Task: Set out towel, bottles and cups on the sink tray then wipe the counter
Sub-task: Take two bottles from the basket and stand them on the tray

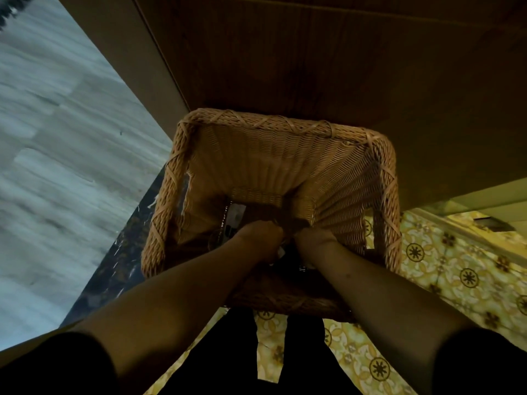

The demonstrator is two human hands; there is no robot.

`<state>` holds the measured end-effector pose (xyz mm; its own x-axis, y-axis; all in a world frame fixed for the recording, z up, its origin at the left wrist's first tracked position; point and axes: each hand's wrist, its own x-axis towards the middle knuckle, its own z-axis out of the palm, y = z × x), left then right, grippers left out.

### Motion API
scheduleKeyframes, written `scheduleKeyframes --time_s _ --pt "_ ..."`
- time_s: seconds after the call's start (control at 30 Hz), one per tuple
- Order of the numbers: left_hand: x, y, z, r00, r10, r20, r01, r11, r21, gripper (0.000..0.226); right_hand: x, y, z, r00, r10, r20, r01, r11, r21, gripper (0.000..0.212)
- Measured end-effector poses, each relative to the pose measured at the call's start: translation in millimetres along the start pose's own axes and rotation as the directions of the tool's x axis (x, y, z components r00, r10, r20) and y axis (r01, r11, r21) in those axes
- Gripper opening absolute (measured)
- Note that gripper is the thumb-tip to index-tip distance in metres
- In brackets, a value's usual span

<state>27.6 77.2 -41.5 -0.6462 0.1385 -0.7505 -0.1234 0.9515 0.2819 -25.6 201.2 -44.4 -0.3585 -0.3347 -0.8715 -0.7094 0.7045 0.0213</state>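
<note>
A tall woven wicker basket stands on the floor below me, seen from above. Both my arms reach down into it. My left hand and my right hand are close together near the bottom, fingers curled on something dark that I cannot make out. A small white packet or label lies at the basket's bottom left, beside my left hand. No towel, bottle, cup or tray shows in this view.
A grey stone counter runs along the left with a dark marble edge. A brown wooden cabinet front rises behind the basket. Yellow patterned floor tiles lie to the right and under my dark-trousered legs.
</note>
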Motion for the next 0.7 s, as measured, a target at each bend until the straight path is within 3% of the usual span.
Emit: scheduleKeyframes --time_s 0.13,0.3,0.47,0.7 --pt "-15 -1 -12 0.997 0.034 -0.068 -0.037 0.998 -0.049 0.016 -20 5 -6 0.996 0.022 -0.089 -0.013 0.994 0.106 0.045" --pt "-56 1 -33 0.953 0.074 -0.295 -0.085 0.996 -0.025 0.023 -70 24 -37 0.969 -0.022 -0.245 0.082 0.968 0.236 0.037" --pt "-111 10 -60 0.889 0.010 -0.457 -0.089 0.984 -0.151 0.023 -122 40 -69 0.907 -0.087 -0.411 0.165 0.974 0.158 0.021" --pt "-202 46 -65 0.695 -0.233 -0.680 0.073 0.964 -0.256 0.004 -182 45 -109 0.760 -0.301 -0.576 0.325 0.944 -0.065 0.019"
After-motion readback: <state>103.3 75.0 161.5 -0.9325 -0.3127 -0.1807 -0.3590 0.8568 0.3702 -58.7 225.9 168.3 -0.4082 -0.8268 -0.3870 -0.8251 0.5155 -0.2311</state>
